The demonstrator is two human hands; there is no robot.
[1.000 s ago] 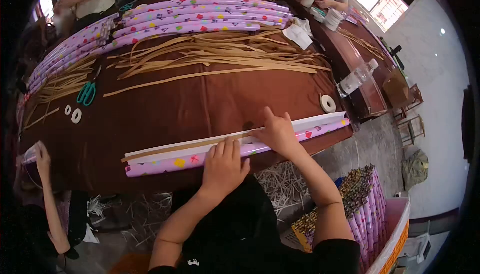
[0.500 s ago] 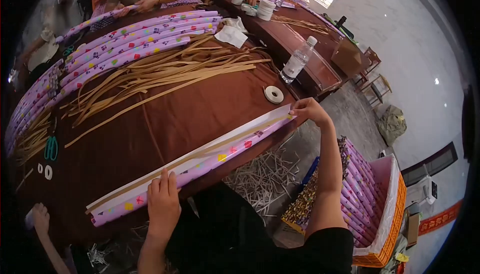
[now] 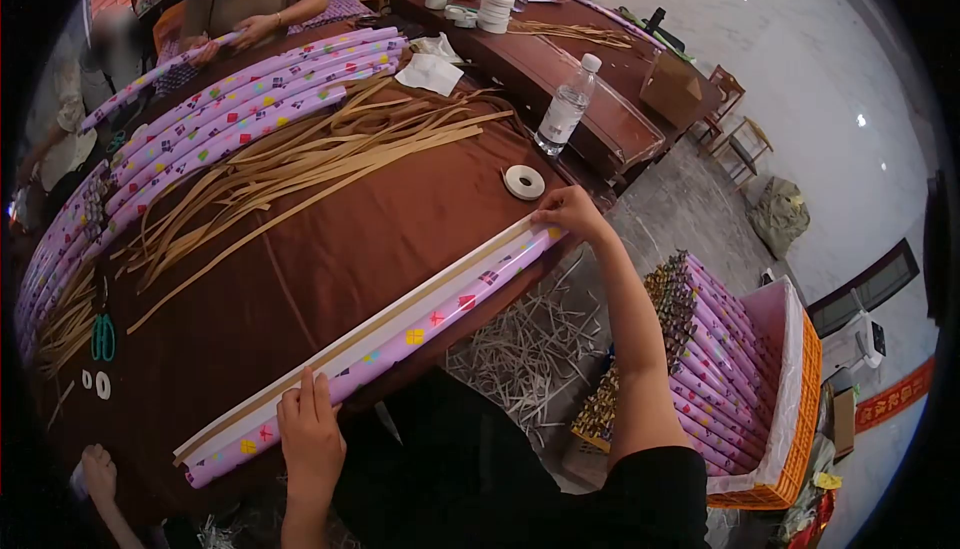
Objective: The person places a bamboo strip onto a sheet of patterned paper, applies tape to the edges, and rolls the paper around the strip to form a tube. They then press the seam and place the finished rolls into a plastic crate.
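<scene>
A roll of purple patterned wrapping paper (image 3: 415, 339) lies slantwise along the table's near edge, its white underside showing along the far side. Lengthwise on that white margin runs a flat tan strip (image 3: 372, 321). My left hand (image 3: 312, 439) is closed over the roll towards its left end, fingertips on the strip and thumb hidden. At the right end, my right hand (image 3: 570, 214) pinches the paper and strip between thumb and fingers. Just beyond my right hand sits a roll of white tape (image 3: 524, 183).
Loose tan strips (image 3: 300, 169) and finished purple rolls (image 3: 230, 114) cover the far side. Green-handled scissors (image 3: 103, 337) lie left; a water bottle (image 3: 567, 107) stands right. An orange crate (image 3: 805, 409) of rolls is at my right. Other people sit across; another person's hand (image 3: 98, 469) is lower left.
The view has shifted slightly. The tan strip, bowed near its middle before, now lies straighter along the paper. My right hand has closed down over the roll's right end; my left hand stays on the roll.
</scene>
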